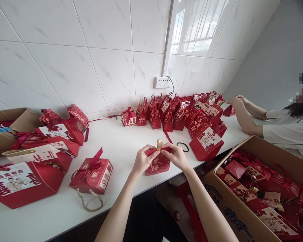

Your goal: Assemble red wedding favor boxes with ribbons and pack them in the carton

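White counter [122, 143] along tiled wall [106, 27]; power strip [163, 83] on wall above back edge. Red box [158, 167] upright at counter's front edge, near middle, gold loop [160, 144] standing on top. Left hand [145, 158] and right hand [177, 157] both pinching box's top by loop's base. Small boxes [179, 122] crowd back edge; printed boxes [49, 183] fill left end. Open carton [226, 200] beside front edge, right; co-worker's arms [244, 116] at right end.

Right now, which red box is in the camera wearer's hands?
The box under the upright gold loop, at the near edge of the table: both hands grip its top and touch no other box.
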{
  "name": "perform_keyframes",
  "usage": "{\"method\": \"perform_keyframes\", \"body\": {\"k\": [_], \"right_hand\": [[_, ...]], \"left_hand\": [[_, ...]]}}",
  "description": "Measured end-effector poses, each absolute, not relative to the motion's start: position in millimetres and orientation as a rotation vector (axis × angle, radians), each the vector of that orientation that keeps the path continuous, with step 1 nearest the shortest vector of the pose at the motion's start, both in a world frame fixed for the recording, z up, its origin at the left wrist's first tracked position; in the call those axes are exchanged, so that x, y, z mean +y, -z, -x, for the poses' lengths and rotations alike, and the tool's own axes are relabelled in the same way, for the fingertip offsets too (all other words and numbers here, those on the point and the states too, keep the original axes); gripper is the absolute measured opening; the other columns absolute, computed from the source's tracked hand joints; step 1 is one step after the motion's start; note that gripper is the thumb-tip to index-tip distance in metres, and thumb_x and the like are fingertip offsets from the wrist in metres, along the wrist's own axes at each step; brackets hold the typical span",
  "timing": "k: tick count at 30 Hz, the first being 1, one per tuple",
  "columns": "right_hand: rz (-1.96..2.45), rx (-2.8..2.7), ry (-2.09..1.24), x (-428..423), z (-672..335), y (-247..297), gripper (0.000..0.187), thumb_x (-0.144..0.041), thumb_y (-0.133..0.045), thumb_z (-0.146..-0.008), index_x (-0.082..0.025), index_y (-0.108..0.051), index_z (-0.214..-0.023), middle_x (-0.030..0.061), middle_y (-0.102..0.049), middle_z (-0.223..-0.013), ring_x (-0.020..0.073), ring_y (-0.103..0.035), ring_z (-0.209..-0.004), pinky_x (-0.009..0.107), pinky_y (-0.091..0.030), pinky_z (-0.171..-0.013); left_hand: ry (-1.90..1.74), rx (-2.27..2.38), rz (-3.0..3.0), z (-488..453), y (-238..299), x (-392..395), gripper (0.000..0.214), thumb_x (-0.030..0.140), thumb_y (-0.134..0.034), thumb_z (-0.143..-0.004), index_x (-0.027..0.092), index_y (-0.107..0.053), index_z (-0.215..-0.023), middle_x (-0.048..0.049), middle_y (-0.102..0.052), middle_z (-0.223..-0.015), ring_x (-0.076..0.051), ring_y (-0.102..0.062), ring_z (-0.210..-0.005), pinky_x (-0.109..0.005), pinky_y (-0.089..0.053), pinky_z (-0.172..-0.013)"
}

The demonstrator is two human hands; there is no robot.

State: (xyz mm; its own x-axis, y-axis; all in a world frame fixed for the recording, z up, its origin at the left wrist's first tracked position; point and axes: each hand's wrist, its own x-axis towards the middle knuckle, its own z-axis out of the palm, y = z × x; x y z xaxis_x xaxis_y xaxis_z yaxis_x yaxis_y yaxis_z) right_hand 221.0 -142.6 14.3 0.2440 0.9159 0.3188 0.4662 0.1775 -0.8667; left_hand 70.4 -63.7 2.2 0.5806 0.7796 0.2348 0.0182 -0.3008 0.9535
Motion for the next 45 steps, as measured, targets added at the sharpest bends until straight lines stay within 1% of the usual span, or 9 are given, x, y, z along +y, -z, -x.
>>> {"method": "perform_keyframes", "body": {"k": [10, 26, 33, 38, 41, 45], "right_hand": [[1.49, -1.448, -0.463, -141.8, -221.9, -11.1, 0.013, -0.032, -0.056, -0.083, -0.021, -0.061, -0.08, 0.0004, -0.066, -0.076, 0.0146, -0.057, -0.064, 0.026, -0.043, -0.059], [1.477, -1.534, -0.419, -141.8, -224.0, -12.5, 0.014, -0.032, -0.053, -0.087, -0.021, -0.058, -0.081, -0.0007, -0.062, -0.077, 0.0144, -0.056, -0.07, 0.025, -0.043, -0.066], [1.464, -1.544, -0.439, -142.4, -224.8, -14.2, 0.014, -0.031, -0.052, -0.088, -0.021, -0.057, -0.08, -0.0007, -0.061, -0.079, 0.0141, -0.055, -0.071, 0.025, -0.042, -0.067], [1.482, -1.536, -0.427, -142.8, -223.6, -14.2, 0.014, -0.032, -0.051, -0.088, -0.021, -0.057, -0.081, -0.0009, -0.06, -0.078, 0.0139, -0.054, -0.07, 0.025, -0.041, -0.065], [1.502, -1.529, -0.416, -142.9, -223.1, -14.0, 0.014, -0.031, -0.051, -0.087, -0.021, -0.056, -0.079, -0.0013, -0.059, -0.076, 0.0137, -0.053, -0.068, 0.025, -0.04, -0.063], [1.51, -1.518, -0.411, -142.7, -222.9, -13.6, 0.013, -0.031, -0.052, -0.087, -0.02, -0.054, -0.078, -0.0017, -0.059, -0.075, 0.0132, -0.052, -0.067, 0.024, -0.04, -0.062]], "left_hand": [[-0.875, 0.695, -1.714, -71.2, -2.2, -65.2, 0.026, 0.044, -0.064, -0.075, 0.019, -0.063, -0.076, -0.002, -0.068, -0.078, -0.017, -0.063, -0.075, -0.025, -0.049, -0.069], [-0.894, 0.683, -1.689, -70.7, -0.7, -66.5, 0.024, 0.042, -0.065, -0.076, 0.018, -0.063, -0.075, -0.0014, -0.066, -0.075, -0.015, -0.062, -0.073, -0.024, -0.047, -0.068], [-0.907, 0.654, -1.665, -72.2, -0.8, -67.8, 0.022, 0.04, -0.065, -0.077, 0.018, -0.064, -0.082, -0.0024, -0.068, -0.082, -0.016, -0.063, -0.079, -0.024, -0.048, -0.073], [-0.922, 0.662, -1.659, -72.8, -1.2, -70.0, 0.022, 0.039, -0.065, -0.077, 0.018, -0.062, -0.075, -0.0008, -0.065, -0.075, -0.014, -0.061, -0.074, -0.023, -0.046, -0.07], [-0.939, 0.67, -1.661, -71.8, -1.7, -71.1, 0.024, 0.04, -0.065, -0.076, 0.017, -0.059, -0.069, 0.0004, -0.061, -0.07, -0.013, -0.058, -0.069, -0.023, -0.044, -0.067], [-0.935, 0.669, -1.67, -72.1, -2.3, -69.7, 0.027, 0.041, -0.065, -0.076, 0.017, -0.056, -0.067, 0.0011, -0.058, -0.067, -0.012, -0.056, -0.066, -0.023, -0.044, -0.065]]}}
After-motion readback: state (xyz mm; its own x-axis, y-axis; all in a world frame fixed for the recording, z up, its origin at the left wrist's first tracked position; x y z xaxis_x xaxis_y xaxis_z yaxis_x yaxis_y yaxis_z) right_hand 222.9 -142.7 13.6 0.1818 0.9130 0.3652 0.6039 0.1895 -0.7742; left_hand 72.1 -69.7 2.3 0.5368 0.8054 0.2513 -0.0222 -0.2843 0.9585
